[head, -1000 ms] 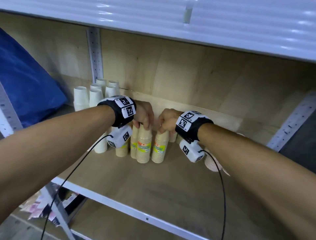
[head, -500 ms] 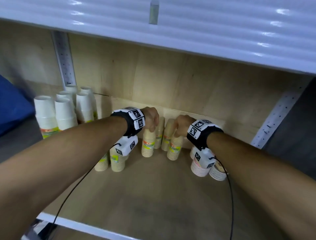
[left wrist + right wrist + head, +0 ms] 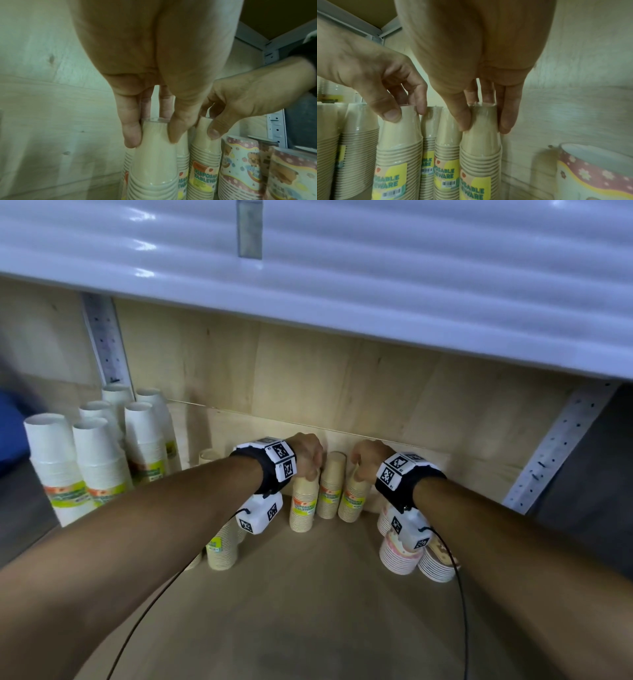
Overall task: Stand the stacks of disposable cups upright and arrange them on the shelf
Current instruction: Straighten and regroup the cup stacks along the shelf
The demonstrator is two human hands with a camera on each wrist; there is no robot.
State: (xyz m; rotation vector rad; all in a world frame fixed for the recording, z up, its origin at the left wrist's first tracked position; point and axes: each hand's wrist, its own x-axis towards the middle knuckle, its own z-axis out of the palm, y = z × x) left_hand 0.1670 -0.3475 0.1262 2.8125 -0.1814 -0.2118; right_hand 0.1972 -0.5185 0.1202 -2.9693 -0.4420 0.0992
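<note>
Two shrink-wrapped stacks of tan paper cups stand upright near the shelf's back panel. My left hand [image 3: 310, 460] grips the top of the left tan stack [image 3: 303, 505] between thumb and fingers; in the left wrist view the left hand [image 3: 152, 135] grips that left stack [image 3: 154, 162]. My right hand [image 3: 366, 462] pinches the top of the right tan stack [image 3: 354, 499]; in the right wrist view the right hand [image 3: 484, 125] pinches that right stack [image 3: 481, 155]. A third tan stack [image 3: 331, 491] stands between them, further back.
White cup stacks [image 3: 99, 463] stand at the back left. More tan stacks [image 3: 222, 549] sit under my left wrist. Patterned cup stacks [image 3: 400, 556] are under my right wrist. The wooden shelf board [image 3: 308, 611] stretches in front; a white upper shelf [image 3: 342, 285] hangs overhead.
Both hands have carried their tan stacks deeper, towards the back panel, keeping the same grip. The view has swung right, so the white stacks show more fully.
</note>
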